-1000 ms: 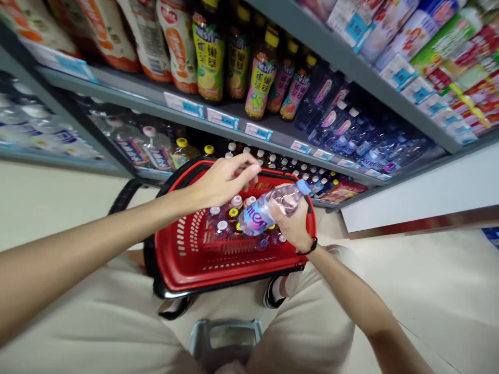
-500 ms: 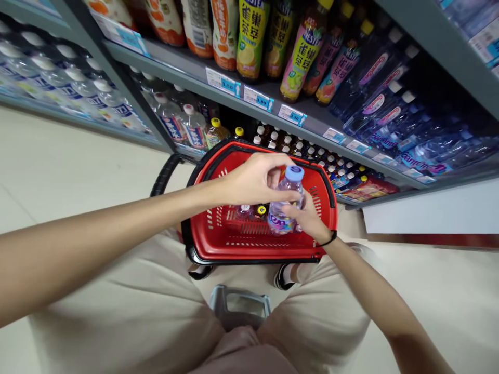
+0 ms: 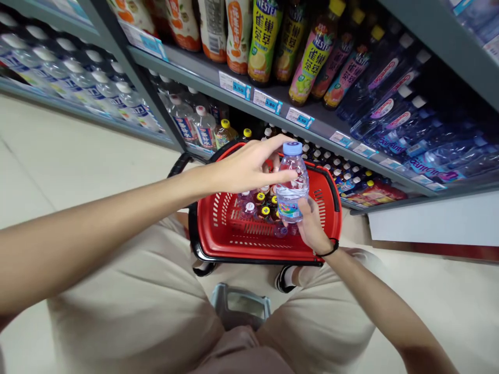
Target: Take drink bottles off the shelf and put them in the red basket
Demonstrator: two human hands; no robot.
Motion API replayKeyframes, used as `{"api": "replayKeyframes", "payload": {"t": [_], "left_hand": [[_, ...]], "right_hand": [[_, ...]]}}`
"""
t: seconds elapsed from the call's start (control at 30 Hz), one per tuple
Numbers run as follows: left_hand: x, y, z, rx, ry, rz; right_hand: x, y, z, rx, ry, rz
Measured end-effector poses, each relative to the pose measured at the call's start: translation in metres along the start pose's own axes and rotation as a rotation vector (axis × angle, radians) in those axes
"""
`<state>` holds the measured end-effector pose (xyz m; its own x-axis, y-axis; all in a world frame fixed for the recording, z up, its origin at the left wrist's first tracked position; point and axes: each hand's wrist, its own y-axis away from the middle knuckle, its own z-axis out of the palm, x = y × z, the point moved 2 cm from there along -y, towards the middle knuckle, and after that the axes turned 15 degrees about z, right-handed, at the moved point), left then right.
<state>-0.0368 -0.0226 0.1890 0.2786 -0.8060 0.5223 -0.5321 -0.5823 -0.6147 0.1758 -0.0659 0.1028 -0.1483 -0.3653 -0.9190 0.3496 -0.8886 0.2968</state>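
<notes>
A small clear water bottle (image 3: 294, 184) with a light blue cap stands upright over the red shopping basket (image 3: 331, 218). My right hand (image 3: 312, 228) grips it from below, a black band on the wrist. My left hand (image 3: 245, 169) reaches across from the left and its fingers touch the bottle's upper part, just under the cap. Several small bottles (image 3: 259, 205) with white and yellow caps lie in the basket beneath the hands.
Grey store shelves (image 3: 273, 111) run across the top, stocked with tea bottles (image 3: 310, 65), blue water bottles (image 3: 393, 122) and large water bottles (image 3: 78, 78). Price tags (image 3: 267, 101) line the shelf edge. My legs in beige trousers and a small metal stool (image 3: 239, 306) are below.
The bottle turned from lying on its side in my right hand to upright and rose slightly. My left hand moved onto its upper part. The camera tilted, showing more shelf at left.
</notes>
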Motion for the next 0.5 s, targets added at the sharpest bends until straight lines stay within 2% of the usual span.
{"api": "replayKeyframes", "payload": {"t": [0.1,0.3,0.5], "left_hand": [[0.0019,0.0002,0.0031,-0.022,-0.015,0.012],[0.0035,0.0001,0.0023,-0.058,-0.038,-0.001],[0.0036,0.0029,0.0049,-0.089,-0.098,0.009]], "right_hand": [[0.0039,-0.0017,-0.0057,0.069,0.017,-0.028],[0.0057,-0.002,-0.0011,-0.042,0.042,0.024],[0.0104,-0.0005,0.0029,-0.081,0.066,0.024]]}}
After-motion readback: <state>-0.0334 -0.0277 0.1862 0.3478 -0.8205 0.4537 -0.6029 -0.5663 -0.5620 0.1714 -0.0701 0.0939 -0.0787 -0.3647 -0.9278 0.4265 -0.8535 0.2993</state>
